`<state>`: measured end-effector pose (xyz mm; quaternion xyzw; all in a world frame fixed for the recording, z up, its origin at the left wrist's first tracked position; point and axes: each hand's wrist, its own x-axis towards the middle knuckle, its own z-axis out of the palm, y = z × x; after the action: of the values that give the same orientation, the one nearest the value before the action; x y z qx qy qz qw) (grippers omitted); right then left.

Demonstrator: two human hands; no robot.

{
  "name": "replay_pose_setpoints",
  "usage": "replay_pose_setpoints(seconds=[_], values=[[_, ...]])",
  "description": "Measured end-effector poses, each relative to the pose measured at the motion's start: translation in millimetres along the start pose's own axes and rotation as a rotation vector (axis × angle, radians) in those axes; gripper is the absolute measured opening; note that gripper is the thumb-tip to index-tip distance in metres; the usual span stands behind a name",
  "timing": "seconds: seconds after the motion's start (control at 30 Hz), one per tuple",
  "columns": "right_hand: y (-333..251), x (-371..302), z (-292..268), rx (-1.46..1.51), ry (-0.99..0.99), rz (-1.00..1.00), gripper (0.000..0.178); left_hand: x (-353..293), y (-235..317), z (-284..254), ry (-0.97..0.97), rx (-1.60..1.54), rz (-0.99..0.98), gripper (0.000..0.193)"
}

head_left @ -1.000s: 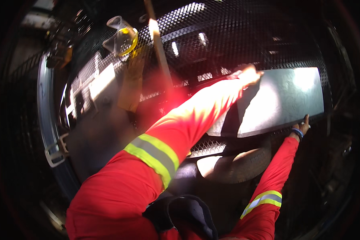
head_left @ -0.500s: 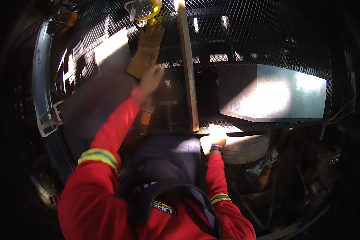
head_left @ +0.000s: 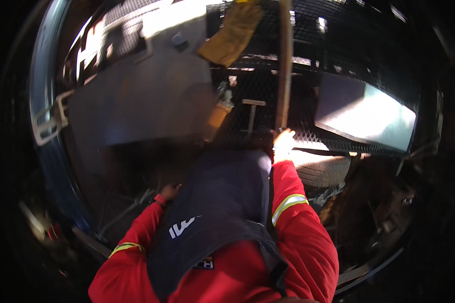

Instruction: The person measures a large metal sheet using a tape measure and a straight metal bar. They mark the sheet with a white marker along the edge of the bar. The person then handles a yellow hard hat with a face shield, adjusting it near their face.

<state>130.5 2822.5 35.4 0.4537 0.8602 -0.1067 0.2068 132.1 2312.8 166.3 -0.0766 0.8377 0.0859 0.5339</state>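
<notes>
— Gripping anything, that right hand [head_left: 283, 143]?

— Yes. It sits at the near edge of the mesh bench [head_left: 369, 55], and its fingers [head_left: 287, 135] are clenched round the lower end of a long wooden stick [head_left: 285, 65]. The stick runs from the hand straight up across the mesh to the top of the view, about upright in the picture.

— And the left hand [head_left: 170, 192]?

— It hangs low on the left side, in shadow below the grey metal plate [head_left: 141, 96]. It is small and dark in the view, so whether its fingers are curled or released cannot be told; nothing shows in it.

— What lies around the stick?

— A yellow leather glove [head_left: 232, 33] lies on the mesh just left of the stick's upper part. A hammer [head_left: 251, 113] rests on the mesh near the hand, to its left, head away from the person. To the right, well apart from the stick, a flat metal sheet [head_left: 366, 113] catches bright light. A tyre [head_left: 321, 169] lies just under the bench edge, beside the right wrist.

— And the sleeves?

— Red, with reflective bands, and a dark apron [head_left: 217, 212] between them.
</notes>
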Motion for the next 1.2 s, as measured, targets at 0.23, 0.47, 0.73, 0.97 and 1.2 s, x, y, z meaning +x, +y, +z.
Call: replay_pose_setpoints(seconds=[0.23,0.47,0.73,0.97,1.2], values=[[-2,7,23,0.022,0.057,-0.081,0.057,27,47,5,0.392,-0.172,0.155,0.050],[8,27,25,0.182,-0.026,-0.110,0.058,179,244,-25,0.478,0.048,0.240,0.072],[28,30,1,0.127,-0.078,-0.248,0.053,155,298,-10,0.415,-0.287,0.352,0.050],[33,33,8,0.134,-0.044,-0.299,0.054,109,446,-4,0.250,-0.759,0.759,0.053],[68,43,28,0.522,-0.049,-0.378,0.032,115,631,10,0.321,-0.422,0.609,0.069]])
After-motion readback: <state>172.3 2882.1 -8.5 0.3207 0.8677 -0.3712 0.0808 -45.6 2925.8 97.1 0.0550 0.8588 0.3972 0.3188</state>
